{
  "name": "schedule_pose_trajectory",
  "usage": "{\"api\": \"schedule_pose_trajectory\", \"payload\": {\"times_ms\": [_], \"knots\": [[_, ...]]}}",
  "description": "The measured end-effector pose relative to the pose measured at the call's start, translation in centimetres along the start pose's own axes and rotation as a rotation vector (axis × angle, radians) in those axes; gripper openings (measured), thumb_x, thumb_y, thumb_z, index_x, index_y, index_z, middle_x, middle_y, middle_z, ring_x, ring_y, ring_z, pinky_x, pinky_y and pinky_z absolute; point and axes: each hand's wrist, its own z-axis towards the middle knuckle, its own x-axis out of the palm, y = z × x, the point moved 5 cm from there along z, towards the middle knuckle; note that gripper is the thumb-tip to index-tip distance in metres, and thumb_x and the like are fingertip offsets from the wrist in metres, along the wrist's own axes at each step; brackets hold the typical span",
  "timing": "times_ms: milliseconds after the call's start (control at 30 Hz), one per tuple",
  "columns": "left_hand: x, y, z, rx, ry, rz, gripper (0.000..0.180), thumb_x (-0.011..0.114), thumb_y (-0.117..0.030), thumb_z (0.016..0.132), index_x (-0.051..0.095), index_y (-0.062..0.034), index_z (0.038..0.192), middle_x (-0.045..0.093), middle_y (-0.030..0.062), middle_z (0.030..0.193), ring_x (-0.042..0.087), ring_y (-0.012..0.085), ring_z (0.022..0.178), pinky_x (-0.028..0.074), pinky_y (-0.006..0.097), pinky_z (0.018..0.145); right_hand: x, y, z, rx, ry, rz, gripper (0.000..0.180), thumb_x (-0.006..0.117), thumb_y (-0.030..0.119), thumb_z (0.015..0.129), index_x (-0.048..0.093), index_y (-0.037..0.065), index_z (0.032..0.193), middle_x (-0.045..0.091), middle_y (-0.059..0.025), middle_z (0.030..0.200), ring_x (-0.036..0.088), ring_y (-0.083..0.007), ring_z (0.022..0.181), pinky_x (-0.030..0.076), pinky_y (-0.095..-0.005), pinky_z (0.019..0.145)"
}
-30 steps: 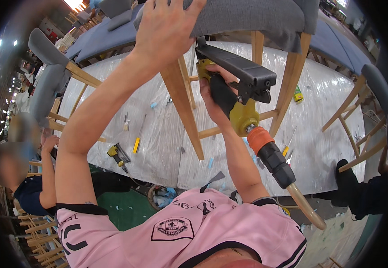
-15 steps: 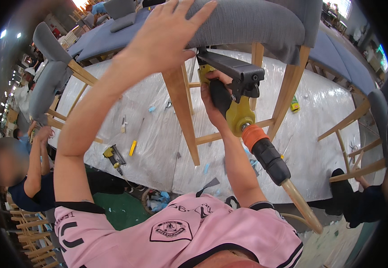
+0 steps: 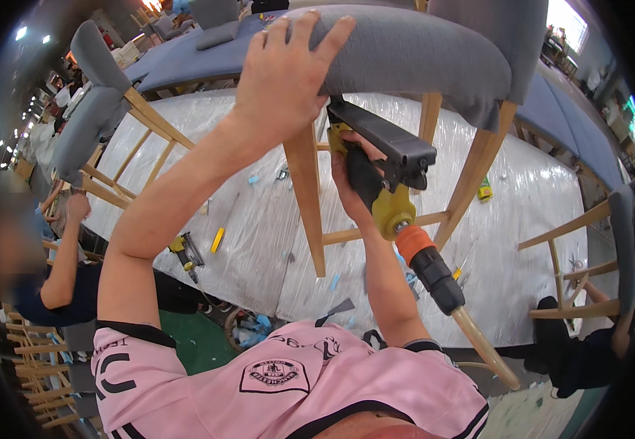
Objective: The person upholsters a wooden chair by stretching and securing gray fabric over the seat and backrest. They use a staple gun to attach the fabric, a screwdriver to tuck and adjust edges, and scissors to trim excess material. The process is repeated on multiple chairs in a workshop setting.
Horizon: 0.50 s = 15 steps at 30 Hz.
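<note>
My left hand (image 3: 286, 80) lies on the front corner of a grey upholstered chair seat (image 3: 420, 51), its fingers spread over the fabric. Below the seat, my right hand (image 3: 350, 168) grips a yellow and black pneumatic staple gun (image 3: 383, 146) by its black handle. The gun's nose points up against the underside of the seat, close to a wooden front leg (image 3: 304, 197). An orange and black air coupling (image 3: 427, 263) with a clear tan hose (image 3: 486, 347) hangs from it. The seat hides exactly where the nose touches.
A plastic-wrapped table (image 3: 259, 241) carries another staple gun (image 3: 186, 252), a yellow cutter (image 3: 217, 240) and scraps. Grey chairs stand at left (image 3: 91, 132) and right (image 3: 621, 241). People work on both sides. Blue padded benches (image 3: 186, 58) line the back.
The view has shifted slightly. My left hand still rests on the seat corner and my right hand keeps the staple gun beneath it. The person at left has moved their hands a little.
</note>
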Motion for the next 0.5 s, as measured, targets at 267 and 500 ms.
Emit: {"api": "schedule_pose_trajectory", "payload": {"times_ms": [267,500], "knots": [[-1.7,2.6,-0.3,0.073,0.284,-0.309,0.098,0.059,0.002,0.077,0.024,-0.0263,0.165,0.027,0.0194,0.166,0.029,0.0410,0.152,0.032,0.051,0.123,-0.1,0.5,0.0,-0.160,-0.028,0.036,0.028,0.074,0.006,0.089,0.065,0.009,0.116,0.069,-0.0078,0.108,0.068,-0.0184,0.096,0.054,-0.0312,0.086],[-1.6,3.6,-0.9,0.089,0.377,-0.386,0.100,0.051,0.006,0.076,0.021,-0.0269,0.166,0.018,0.0163,0.171,0.020,0.0380,0.157,0.027,0.048,0.127,0.9,1.9,-1.4,0.273,0.095,-0.198,0.023,0.073,0.007,0.091,0.064,0.007,0.112,0.068,-0.0100,0.109,0.066,-0.0216,0.101,0.052,-0.0355,0.091]]}}
